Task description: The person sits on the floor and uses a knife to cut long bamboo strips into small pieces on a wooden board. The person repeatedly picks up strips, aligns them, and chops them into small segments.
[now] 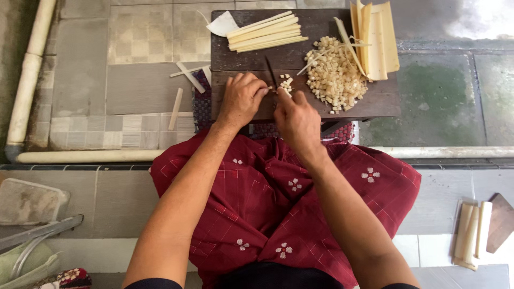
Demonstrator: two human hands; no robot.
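Observation:
My left hand (241, 99) rests with curled fingers on the dark wooden board (235, 53), pressing down on a pale strip that the fingers mostly hide. My right hand (297, 120) grips a knife with a dark blade (271, 72) that points away from me, right beside the left fingertips. A few small pale cubes (287, 84) lie next to the blade. To the right is a big heap of diced pale pieces (334, 75). A bundle of long pale sticks (265, 32) lies at the board's far edge.
Flat pale slabs (375, 37) stand at the board's far right corner. Loose strips (176, 107) lie on the tiled floor to the left. A long pale pole (80, 156) runs along the step. More pale pieces (471, 235) lie at right. My lap is covered by red cloth (284, 208).

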